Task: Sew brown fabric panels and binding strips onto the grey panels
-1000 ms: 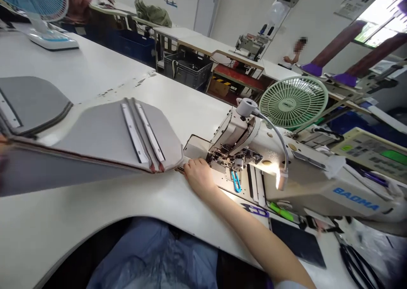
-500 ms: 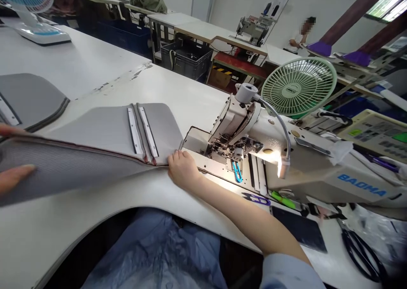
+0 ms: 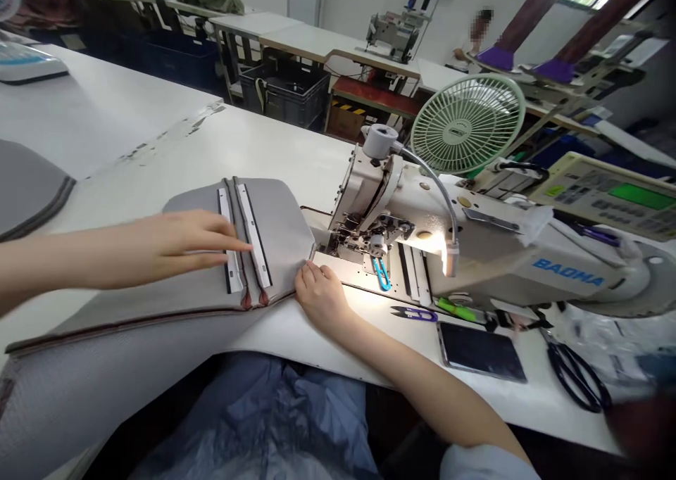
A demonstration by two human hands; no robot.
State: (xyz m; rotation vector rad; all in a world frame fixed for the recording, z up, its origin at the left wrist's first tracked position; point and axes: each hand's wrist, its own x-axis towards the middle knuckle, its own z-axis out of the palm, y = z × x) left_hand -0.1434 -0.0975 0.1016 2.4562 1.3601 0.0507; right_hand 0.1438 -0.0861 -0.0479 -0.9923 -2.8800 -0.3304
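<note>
A grey padded fabric panel point(image 3: 288, 234) with dark piping lies on the white table, its near part draping over the front edge. Two white strips point(image 3: 253, 235) with dark edging run across it, beside a dark seam. My left hand point(image 3: 198, 244) reaches over the panel from the left, fingers stretched out and pointing at the strips; whether it touches them I cannot tell. At the panel's right corner, my right hand point(image 3: 321, 295) has its fingers curled over the edge. Just right of that corner stands the sewing machine head point(image 3: 370, 198), its lamp lit.
Purple thread snips point(image 3: 415, 314), a dark phone-like slab point(image 3: 482, 352) and black-handled scissors point(image 3: 578, 378) lie along the right front. Behind the machine is a green fan point(image 3: 467, 124). Another grey panel point(image 3: 32, 188) rests at far left. A person point(image 3: 467, 47) is in the background.
My left hand has let go of the panel's left edge and moved right over the strips. The near part of the panel now hangs lower. My right hand stays at the corner.
</note>
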